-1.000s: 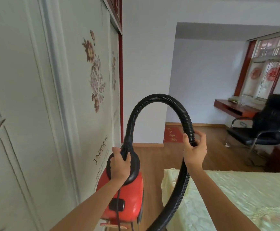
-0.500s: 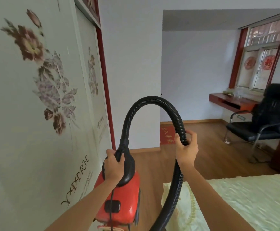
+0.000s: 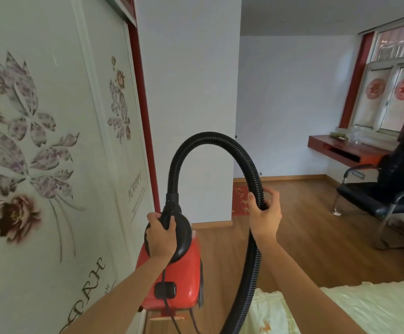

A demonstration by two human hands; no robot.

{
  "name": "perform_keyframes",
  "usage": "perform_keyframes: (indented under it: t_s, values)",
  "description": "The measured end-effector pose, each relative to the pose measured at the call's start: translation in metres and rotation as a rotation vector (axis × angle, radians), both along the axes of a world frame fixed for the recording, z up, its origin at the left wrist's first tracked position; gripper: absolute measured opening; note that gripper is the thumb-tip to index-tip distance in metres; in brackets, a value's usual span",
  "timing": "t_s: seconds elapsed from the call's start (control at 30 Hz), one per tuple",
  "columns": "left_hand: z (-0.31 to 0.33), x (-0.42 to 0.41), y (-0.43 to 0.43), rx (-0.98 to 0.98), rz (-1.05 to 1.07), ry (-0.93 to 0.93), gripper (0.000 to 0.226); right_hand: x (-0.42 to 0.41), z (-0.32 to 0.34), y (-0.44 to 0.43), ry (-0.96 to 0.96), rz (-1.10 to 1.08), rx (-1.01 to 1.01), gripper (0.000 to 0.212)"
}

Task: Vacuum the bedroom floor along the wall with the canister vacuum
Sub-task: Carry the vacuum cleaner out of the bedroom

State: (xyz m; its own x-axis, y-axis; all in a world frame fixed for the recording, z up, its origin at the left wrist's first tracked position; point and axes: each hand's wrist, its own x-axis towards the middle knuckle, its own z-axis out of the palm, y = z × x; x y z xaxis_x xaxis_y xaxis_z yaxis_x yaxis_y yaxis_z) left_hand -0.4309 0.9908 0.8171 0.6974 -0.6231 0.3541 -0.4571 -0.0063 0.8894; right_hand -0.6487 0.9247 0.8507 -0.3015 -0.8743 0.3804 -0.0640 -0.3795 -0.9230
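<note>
Carried further along the wardrobe (image 3: 51,165), the canister vacuum (image 3: 172,280) is gripped at its top by the left hand (image 3: 158,235). The hose (image 3: 208,137) arcs to 3 o'clock, is clasped by the right hand (image 3: 264,213), and drops toward 6 o'clock.

Left hand (image 3: 158,233) and right hand (image 3: 266,216) both curled tight, gripping.

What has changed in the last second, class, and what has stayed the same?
The person has walked forward along the wardrobe: its flowered doors have slid past on the left, and the bed has dropped back toward the lower right corner. Nothing was taken up or let go. The left hand still grips the black handle of the red canister, the right hand the looped hose.
</note>
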Motion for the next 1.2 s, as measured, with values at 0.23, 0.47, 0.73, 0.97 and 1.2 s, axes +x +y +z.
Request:
perform_keyframes:
  t_s: [0.23, 0.47, 0.73, 0.97, 1.2]
  values:
    - [-0.021, 0.058, -0.123, 0.024, -0.005, 0.036, 0.028, 0.056, -0.012, -0.119, 0.04, -0.024, 0.019, 0.025]
    - [-0.043, 0.123, -0.254, 0.079, -0.026, -0.001, 0.029, 0.118, -0.013, -0.24, 0.072, -0.057, 0.029, 0.027]
    - [-0.057, 0.185, -0.367, 0.111, -0.049, -0.03, 0.027, 0.169, -0.02, -0.354, 0.087, -0.06, 0.058, 0.026]
    - [-0.093, 0.233, -0.473, 0.159, -0.032, 0.015, 0.026, 0.227, -0.054, -0.475, 0.094, -0.041, 0.074, 0.024]
    - [-0.144, 0.274, -0.576, 0.235, 0.005, 0.04, 0.029, 0.276, -0.112, -0.583, 0.106, -0.028, 0.16, 0.024]
